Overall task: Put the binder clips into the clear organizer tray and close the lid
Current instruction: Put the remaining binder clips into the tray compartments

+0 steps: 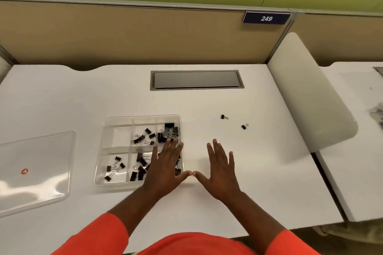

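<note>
Both grips are flat and empty, fingers straight. The left grip [165, 163] is over the clear tray's [99, 172] near right corner. The right grip [222, 170] is beside it on the white counter [83, 93]. Most clips [143, 136] fill the tray. Two loose clips [224, 117] lie toward the counter's right edge. They are likely light, stiff and slick, best pinched across the black body. The lid [41, 151] is at the left edge, with a beige partition [124, 37] behind.

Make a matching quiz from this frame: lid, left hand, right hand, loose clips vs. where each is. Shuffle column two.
1. lid
2. left hand
3. right hand
4. loose binder clips

A. over the organizer tray's right side
B. lying on the table, well right of the tray
C. flat on the table, left of the tray
D. spread over bare table, just right of the tray

Pairs: 1-C, 2-A, 3-D, 4-B
</note>
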